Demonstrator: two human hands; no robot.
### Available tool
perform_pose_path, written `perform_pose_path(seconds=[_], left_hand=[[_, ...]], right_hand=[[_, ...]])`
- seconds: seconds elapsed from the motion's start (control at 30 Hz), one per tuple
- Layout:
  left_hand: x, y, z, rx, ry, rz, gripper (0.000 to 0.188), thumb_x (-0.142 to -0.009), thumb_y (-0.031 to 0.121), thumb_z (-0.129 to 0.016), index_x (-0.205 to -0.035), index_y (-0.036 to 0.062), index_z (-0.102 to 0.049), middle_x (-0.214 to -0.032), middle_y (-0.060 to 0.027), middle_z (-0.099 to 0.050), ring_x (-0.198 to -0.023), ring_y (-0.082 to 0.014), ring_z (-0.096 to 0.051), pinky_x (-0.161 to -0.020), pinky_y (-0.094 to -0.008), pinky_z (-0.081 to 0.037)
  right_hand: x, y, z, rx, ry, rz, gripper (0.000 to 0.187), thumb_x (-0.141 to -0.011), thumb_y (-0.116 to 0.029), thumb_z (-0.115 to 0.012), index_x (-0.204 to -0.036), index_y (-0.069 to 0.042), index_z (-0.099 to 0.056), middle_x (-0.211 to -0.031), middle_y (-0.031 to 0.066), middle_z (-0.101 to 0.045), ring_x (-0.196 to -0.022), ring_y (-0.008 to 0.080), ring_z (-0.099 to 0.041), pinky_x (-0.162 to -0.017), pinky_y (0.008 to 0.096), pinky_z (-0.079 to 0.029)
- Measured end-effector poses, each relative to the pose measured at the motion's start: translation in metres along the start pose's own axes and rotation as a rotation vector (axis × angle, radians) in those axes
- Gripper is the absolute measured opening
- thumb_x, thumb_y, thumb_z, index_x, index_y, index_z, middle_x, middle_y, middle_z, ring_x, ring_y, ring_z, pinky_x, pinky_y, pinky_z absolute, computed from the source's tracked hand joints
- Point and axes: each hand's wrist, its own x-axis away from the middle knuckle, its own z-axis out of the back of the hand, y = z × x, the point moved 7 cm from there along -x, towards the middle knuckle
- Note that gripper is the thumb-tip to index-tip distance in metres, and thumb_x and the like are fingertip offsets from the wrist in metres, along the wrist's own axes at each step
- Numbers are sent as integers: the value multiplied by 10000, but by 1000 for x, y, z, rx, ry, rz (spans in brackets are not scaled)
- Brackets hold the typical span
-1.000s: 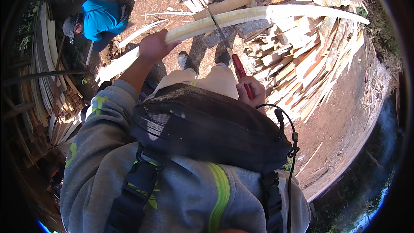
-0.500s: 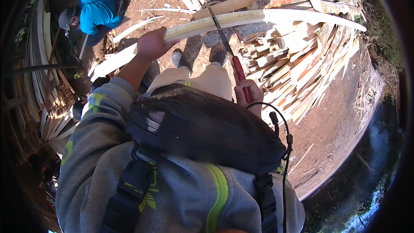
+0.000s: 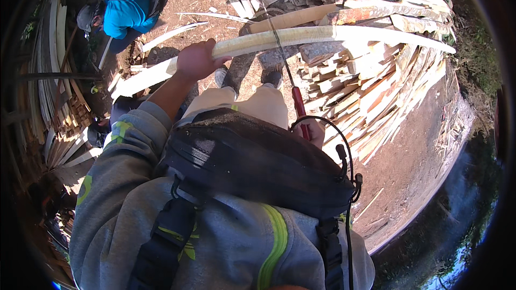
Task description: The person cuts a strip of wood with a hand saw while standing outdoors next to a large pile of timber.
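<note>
Plank [image 3: 309, 34]: long, pale, positioned crosswise ahead of my trouser legs [image 3: 266, 106]. Its left section passes beyond my left wrist; its right end appears above the pile of split wood [image 3: 371, 83]. Contact between that end and the pile: I cannot tell.

Left hand [image 3: 196, 60]: my fingers grasp the plank left of its middle, thumb extended to the right at the near edge.

Right hand [image 3: 316, 133]: my fingers are wrapped around the lower end of a red handle [image 3: 299, 101]. A black bag [image 3: 258, 158] across my front and a black cord [image 3: 357, 180] partly cover this hand; the placement of each finger cannot be verified.

Blade [image 3: 284, 58]: thin, dark, fixed to the handle. It points away from me and crosses the plank to the right of my left hand. Whether it touches the wood, I cannot tell.

Surroundings: a co-worker in a blue top [image 3: 128, 11] bends forward at upper left, well apart from both my hands. Long boards [image 3: 52, 48] are stacked along the left rim.
</note>
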Motion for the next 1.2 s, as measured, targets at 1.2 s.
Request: perform_pose_path(seconds=[1.2], left_hand=[[-23,-13,23,-51,-107,-50,760,-944,781,-637,-1219,75,-694,-969,-167,-787,-925,-368,-784,-817,-521,-610]], right_hand=[[-80,-78,-37,-52,87,63,181,-1050,-102,-661,-1207,-111,-752,-1105,113,-771,-1017,192,-744,-927,331,-566]])
